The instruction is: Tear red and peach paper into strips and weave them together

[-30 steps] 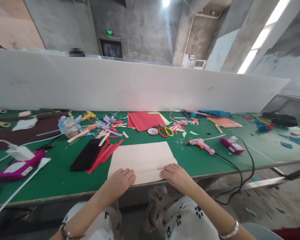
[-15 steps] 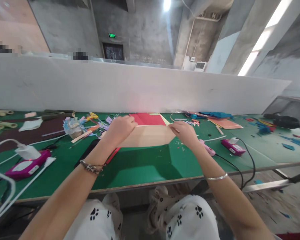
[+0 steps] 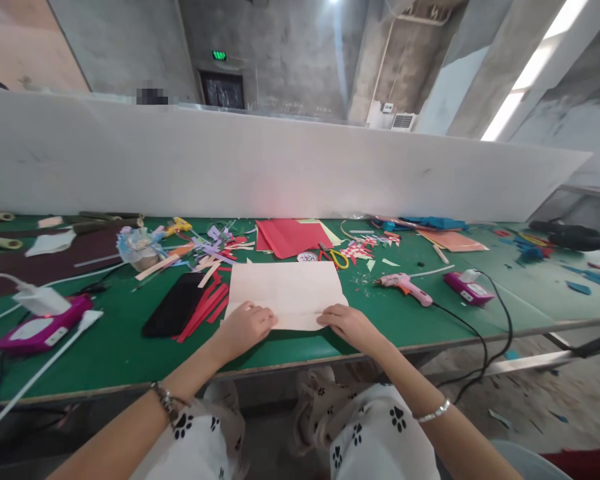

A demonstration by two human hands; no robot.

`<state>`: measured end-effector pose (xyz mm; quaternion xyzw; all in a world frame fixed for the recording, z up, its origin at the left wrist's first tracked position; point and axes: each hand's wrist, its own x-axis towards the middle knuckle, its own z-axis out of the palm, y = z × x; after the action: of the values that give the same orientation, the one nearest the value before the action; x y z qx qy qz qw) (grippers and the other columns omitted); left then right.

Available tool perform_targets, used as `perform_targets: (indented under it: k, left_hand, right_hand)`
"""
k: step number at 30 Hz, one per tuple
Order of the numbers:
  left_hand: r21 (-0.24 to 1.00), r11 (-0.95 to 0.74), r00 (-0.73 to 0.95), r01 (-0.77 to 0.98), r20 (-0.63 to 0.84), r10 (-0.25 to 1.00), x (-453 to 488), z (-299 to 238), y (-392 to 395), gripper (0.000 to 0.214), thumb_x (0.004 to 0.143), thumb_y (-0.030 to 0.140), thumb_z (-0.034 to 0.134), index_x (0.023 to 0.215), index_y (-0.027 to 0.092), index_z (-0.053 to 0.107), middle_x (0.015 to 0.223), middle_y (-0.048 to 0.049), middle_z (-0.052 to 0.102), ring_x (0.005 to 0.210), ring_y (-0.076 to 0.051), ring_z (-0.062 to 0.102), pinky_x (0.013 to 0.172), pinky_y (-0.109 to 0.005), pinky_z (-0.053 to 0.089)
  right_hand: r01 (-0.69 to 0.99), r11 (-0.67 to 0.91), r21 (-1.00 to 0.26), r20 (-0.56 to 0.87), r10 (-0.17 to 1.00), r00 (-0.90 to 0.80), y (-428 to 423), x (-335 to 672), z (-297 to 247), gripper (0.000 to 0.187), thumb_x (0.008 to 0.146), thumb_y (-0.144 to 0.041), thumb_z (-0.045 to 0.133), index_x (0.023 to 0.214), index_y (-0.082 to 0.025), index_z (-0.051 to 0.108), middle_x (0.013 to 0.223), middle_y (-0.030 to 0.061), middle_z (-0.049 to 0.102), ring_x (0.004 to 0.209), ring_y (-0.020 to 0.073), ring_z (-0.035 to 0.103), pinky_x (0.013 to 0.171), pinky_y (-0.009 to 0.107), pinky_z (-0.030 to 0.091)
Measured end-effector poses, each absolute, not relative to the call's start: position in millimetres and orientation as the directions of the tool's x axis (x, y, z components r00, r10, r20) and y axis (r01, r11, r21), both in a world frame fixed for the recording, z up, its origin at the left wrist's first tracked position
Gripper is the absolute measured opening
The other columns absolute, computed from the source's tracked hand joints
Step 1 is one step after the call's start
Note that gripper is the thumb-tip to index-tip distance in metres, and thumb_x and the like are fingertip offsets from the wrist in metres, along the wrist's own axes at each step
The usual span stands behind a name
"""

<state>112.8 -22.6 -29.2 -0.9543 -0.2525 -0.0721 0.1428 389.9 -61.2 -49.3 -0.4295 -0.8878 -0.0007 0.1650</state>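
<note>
Pale sheet point(image 3: 289, 283) on table point(image 3: 123, 360), right of phone point(image 3: 174, 305). My left hand point(image 3: 249, 328), right hand point(image 3: 350, 325) touch sheet's near edge; can't tell if pinching. I'd keep edge square, press both sides evenly.

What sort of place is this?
Likely a handcraft workshop: a pale rectangular paper sheet, a pink pistol-shaped glue gun and narrow red paper strips, all at a long green-topped table.

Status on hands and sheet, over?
Left hand, right hand on near corners of pale sheet. Sheet lying on green table. Scissors close at far edge.
</note>
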Motion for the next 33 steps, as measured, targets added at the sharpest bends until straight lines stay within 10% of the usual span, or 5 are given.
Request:
perform_targets:
  k: [7, 14, 23, 33]
  left_hand:
    - [-0.053, -0.861, 0.853, 0.506, 0.174, 0.491, 119.7, -34.9, -25.3, 0.032, 0.092, 0.030, 0.036, 0.085, 0.022, 0.065, 0.083, -0.0019, 0.065, 0.072, -0.013, 0.058, 0.064, -0.024, 0.037]
    - [0.176, -0.768, 0.772, 0.616, 0.060, 0.633, 108.1, -25.3, -17.0, 0.039, 0.093, 0.036, 0.032, 0.081, 0.019, 0.065, 0.080, -0.0014, 0.066, 0.074, -0.013, 0.059, 0.060, -0.021, 0.036]
    - [0.029, -0.730, 0.730, 0.683, 0.008, 0.683, 121.9, -24.6, -0.5, 0.034, 0.087, 0.035, 0.044, 0.062, 0.017, 0.058, 0.062, -0.0044, 0.064, 0.060, -0.017, 0.059, 0.054, -0.023, 0.034]
    - [0.052, -0.635, 0.635, 0.770, 0.027, 0.772, 117.5, -32.8, -16.2, 0.028, 0.090, 0.033, 0.038, 0.074, 0.017, 0.055, 0.074, -0.0022, 0.064, 0.066, -0.016, 0.059, 0.054, -0.024, 0.032]
  right_hand:
    - [0.690, 0.654, -0.310, 0.182, 0.753, -0.632, -56.2, 393.8, -39.2, 0.027, 0.091, -0.027, 0.038, 0.091, -0.022, 0.065, 0.096, 0.0032, 0.065, 0.090, 0.0128, 0.058, 0.079, 0.024, 0.042]
    - [0.786, 0.583, -0.204, 0.165, 0.812, -0.559, -57.2, 381.0, -30.8, 0.022, 0.088, -0.034, 0.045, 0.096, -0.023, 0.062, 0.096, 0.0031, 0.066, 0.096, 0.0168, 0.056, 0.099, 0.040, 0.025]
    - [0.822, 0.570, -0.012, 0.013, 0.822, -0.570, -36.4, 361.0, -26.1, 0.027, 0.091, -0.026, 0.038, 0.082, -0.016, 0.062, 0.083, 0.0063, 0.064, 0.077, 0.0157, 0.059, 0.070, 0.026, 0.036]
    - [0.902, 0.428, 0.059, 0.192, 0.882, -0.431, -49.3, 347.9, -44.6, 0.027, 0.090, -0.028, 0.039, 0.079, -0.018, 0.061, 0.081, 0.0054, 0.063, 0.082, 0.0188, 0.054, 0.092, 0.044, 0.017]
